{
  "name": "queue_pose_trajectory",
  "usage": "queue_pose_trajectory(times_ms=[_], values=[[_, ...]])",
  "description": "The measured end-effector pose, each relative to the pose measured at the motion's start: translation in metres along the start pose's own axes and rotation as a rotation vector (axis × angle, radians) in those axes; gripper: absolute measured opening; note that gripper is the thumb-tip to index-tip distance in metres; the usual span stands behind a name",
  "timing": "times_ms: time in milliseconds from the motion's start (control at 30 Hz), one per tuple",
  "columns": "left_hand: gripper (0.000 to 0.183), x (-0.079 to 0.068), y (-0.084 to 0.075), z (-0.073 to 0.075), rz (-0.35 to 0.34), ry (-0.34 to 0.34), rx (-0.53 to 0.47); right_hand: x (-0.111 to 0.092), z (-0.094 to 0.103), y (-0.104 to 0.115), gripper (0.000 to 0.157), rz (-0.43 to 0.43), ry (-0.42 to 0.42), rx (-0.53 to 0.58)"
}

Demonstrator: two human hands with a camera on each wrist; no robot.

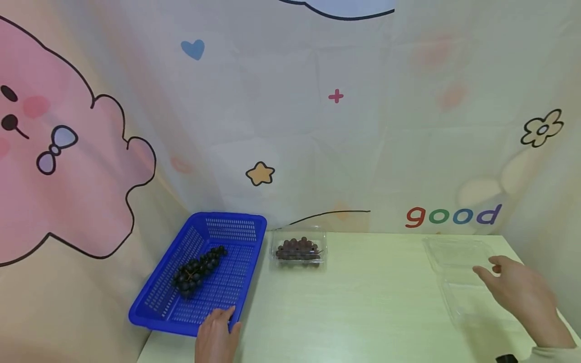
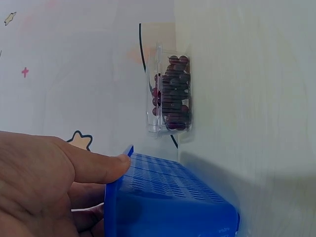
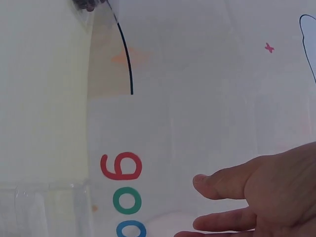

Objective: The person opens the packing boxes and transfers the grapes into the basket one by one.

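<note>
The left hand (image 1: 214, 335) pinches the near right corner of the basket (image 1: 229, 216) between thumb and fingers. A firm pinch there should do, though lifting by one corner alone would probably tip it and roll the dark grapes (image 1: 192, 276), which lie in the basket just beyond this hand. The right hand (image 1: 519, 285) is loosely spread, thumb apart, holding nothing. It hangs over the open plastic box (image 1: 460, 252), which lies on the bench (image 1: 363, 292) below it and to its left. That thin plastic looks likely to slide or buckle, so a light touch on its edge would suit best.

Counted: one basket, one bunch of dark grapes, and two plastic boxes. One box lies open beneath the right hand; the other, the filled box (image 1: 299, 232), stands beyond the left hand and to its right, with red grapes (image 1: 297, 249) inside, too crowded to count singly.
</note>
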State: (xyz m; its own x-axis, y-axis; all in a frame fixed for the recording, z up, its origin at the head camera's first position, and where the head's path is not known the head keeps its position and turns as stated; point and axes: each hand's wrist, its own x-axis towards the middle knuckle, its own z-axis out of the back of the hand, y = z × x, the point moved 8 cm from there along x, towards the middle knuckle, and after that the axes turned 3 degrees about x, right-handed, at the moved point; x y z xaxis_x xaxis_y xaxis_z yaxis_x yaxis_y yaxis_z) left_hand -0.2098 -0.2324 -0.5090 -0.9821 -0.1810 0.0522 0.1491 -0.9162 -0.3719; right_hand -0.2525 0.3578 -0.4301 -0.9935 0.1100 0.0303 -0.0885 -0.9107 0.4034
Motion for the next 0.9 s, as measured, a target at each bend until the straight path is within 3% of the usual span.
queue_pose_trajectory(times_ms=[200, 900], values=[[0.036, -0.001, 0.000, 0.002, -0.015, -0.014, -0.019, 0.004, 0.000, 0.037, 0.061, 0.085, -0.031, 0.027], [0.038, -0.004, -0.005, 0.004, -0.046, -0.038, -0.013, 0.018, -0.036, 0.150, 0.048, 0.233, 0.024, 0.088]])
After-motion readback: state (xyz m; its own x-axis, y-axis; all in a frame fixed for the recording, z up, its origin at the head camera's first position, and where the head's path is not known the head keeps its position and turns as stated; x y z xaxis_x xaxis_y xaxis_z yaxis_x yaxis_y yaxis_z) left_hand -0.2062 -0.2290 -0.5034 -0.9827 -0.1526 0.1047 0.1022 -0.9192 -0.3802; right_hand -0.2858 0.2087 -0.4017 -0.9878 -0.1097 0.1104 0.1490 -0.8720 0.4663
